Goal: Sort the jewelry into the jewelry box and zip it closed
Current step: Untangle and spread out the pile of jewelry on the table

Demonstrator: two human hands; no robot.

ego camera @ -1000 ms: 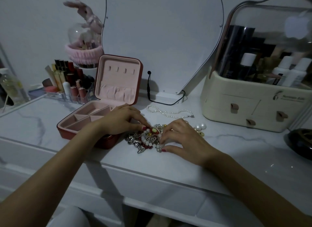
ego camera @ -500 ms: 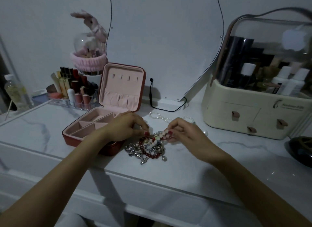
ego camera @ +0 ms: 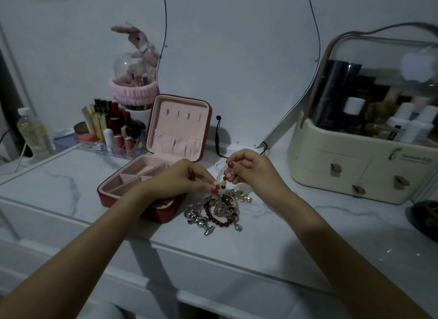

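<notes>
Leftmost, well to the left of the jewelry box (ego camera: 132, 188), a clear plastic bottle (ego camera: 30, 131) stands beside a clear organizer of lipsticks (ego camera: 111, 133), and behind those a pink plush rabbit (ego camera: 139, 43) sits on a glass dome. Then comes the jewelry box itself, dark red outside and pale pink inside, its lid upright with four small hooks and a gathered pocket, its tray split into compartments that show no jewelry. Over the box's right front corner the left hand (ego camera: 180, 180) pinches the lower end of a beaded bracelet (ego camera: 224, 178) of red, white and green beads, and the right hand (ego camera: 251, 169), just right of the box, pinches the upper end with curled fingers, so the strand hangs lifted between them. Below the hands, just right of the box on the marble tabletop (ego camera: 272, 235), lies a tangled jewelry pile (ego camera: 218, 209) of silver chains, charms and a dark red bead bracelet. Far right of the box stands a cream cosmetics case (ego camera: 355, 174) with a clear lid; its printed logo is too blurred to read.
</notes>
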